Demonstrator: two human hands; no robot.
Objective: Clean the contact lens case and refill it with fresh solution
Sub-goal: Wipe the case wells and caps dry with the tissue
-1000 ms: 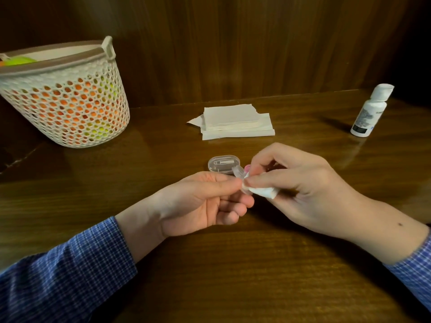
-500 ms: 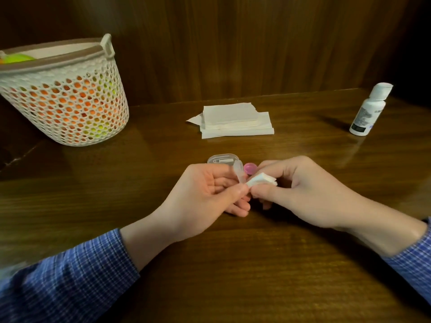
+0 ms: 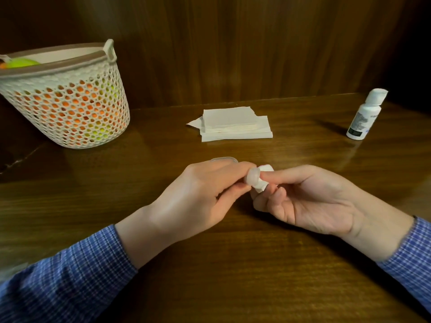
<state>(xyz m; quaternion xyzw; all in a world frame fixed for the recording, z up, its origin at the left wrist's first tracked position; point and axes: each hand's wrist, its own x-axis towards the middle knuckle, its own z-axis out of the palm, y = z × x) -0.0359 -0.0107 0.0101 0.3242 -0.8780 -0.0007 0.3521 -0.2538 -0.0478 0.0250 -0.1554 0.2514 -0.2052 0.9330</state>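
I've got the left hand (image 3: 198, 194) pinching a small round translucent piece of the lens case (image 3: 253, 175) between thumb and fingertips, low over the near middle of the wooden table (image 3: 233, 276). The right hand (image 3: 312, 201), palm up, is closed on a folded white tissue (image 3: 262, 185) and presses it against that piece, so the two hands meet at the fingertips. My read: this is the wiping step, with refilling not yet begun. To do it well I'd keep the left pinch on the rim only, so the tissue reaches the whole inner cup, and twist the tissue rather than scrub, since the piece is tiny and slick and could pop out. Just behind the left knuckles a clear container (image 3: 224, 159) peeks out; what it holds I can't tell. The spare tissue stack (image 3: 235, 124) sits farther back at centre, the solution bottle (image 3: 363, 115) stands capped far right, and a mesh basket (image 3: 70, 108) sits far left.
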